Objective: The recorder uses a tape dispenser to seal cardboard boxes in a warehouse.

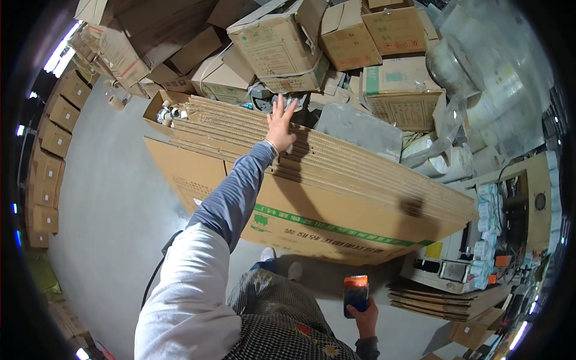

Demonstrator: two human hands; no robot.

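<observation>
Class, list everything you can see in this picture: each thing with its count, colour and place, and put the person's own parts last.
Flattened cardboard sheets: one thick stack, brown with a green stripe, centre, leaning.
Cardboard boxes: many, brown, heaped along the top.
Stacked boxes: a row, brown, left wall.
Open box of small white parts: one, brown, upper left of the stack.
Plastic-wrapped rolls: several, clear and white, upper right.
Small flat cardboard pile: one, brown, lower right floor.
Floor: grey, left.
Phone: one, dark with an orange top, bottom centre.
Left hand: fingers spread, resting on the top edge of the sheets.
Right hand: grip closed on the phone.
</observation>
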